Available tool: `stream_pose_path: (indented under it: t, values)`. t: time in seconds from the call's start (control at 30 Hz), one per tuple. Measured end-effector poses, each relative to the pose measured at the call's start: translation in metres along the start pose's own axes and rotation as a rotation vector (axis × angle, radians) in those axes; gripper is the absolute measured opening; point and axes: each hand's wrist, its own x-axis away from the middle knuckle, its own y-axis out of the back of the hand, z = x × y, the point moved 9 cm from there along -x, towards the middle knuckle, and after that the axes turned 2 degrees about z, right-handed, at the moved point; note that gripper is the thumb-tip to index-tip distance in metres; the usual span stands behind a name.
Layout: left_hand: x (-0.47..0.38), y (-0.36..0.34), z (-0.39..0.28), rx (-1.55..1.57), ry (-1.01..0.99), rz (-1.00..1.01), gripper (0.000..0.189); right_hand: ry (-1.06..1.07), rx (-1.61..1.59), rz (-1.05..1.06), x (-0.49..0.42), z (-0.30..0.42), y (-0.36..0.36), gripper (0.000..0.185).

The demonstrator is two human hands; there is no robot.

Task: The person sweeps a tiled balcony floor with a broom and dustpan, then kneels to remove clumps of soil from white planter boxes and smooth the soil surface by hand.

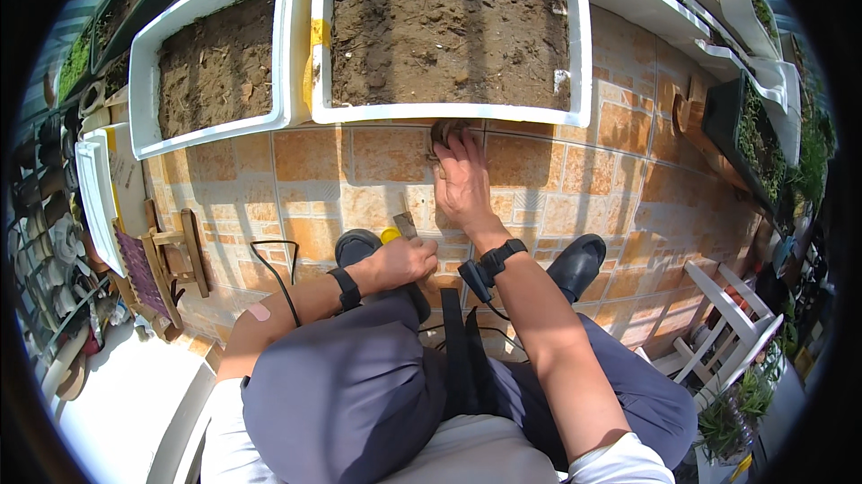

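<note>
My right hand (463, 177) reaches forward to the tiled floor just below the near wall of a white foam box. Its fingertips are on a brownish clump (446, 132), perhaps a rag or soil; which it is I cannot tell. My left hand (406, 260) is closed near my left shoe, around the handle of a small tool with a flat metal blade (405, 224) that points forward. Something yellow (390, 235) lies beside that blade. The large foam box (444, 113) holds brown soil, and a smaller foam box (209, 140) with soil stands against it on the left.
Wooden folding stools (192, 251) stand at the left, a white one (731, 322) at the right. A dark green planter (737, 134) with small plants is at the far right. My shoes (578, 265) rest on the tiled floor (310, 154). Black cables hang by my arms.
</note>
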Motion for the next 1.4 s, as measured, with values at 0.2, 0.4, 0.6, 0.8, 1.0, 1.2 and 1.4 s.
stream_pose_path:
  t: [0.2, 0.4, 0.6, 0.8, 1.0, 1.2, 1.4]
  values:
    - [0.015, 0.013, 0.011, -0.077, 0.13, -0.099, 0.016, 0.241, 0.022, 0.317, 0.025, 0.054, -0.027, 0.045]
    - [0.023, 0.028, 0.019, -0.106, 0.304, -0.076, 0.014, 0.424, 0.15, 0.407, 0.061, 0.027, -0.011, 0.046]
    - [0.05, 0.052, 0.055, -0.091, 0.449, -0.165, 0.01, 0.427, 0.396, 0.312, 0.084, -0.039, 0.055, 0.032]
    - [0.114, 0.085, 0.116, -0.045, 0.595, -0.448, 0.011, -0.142, 0.692, -0.035, 0.089, -0.166, 0.164, 0.038]
    - [0.214, 0.111, 0.188, -0.209, 0.957, -0.509, 0.026, -0.807, 0.599, -0.203, 0.103, -0.252, 0.208, 0.038]
    - [0.269, 0.12, 0.223, -0.292, 1.234, -0.562, 0.033, -0.821, 0.47, -0.261, 0.07, -0.179, 0.135, 0.045]
    - [0.225, 0.121, 0.17, -0.061, 1.068, -0.727, 0.04, -0.269, 0.277, 0.109, 0.013, -0.022, 0.003, 0.033]
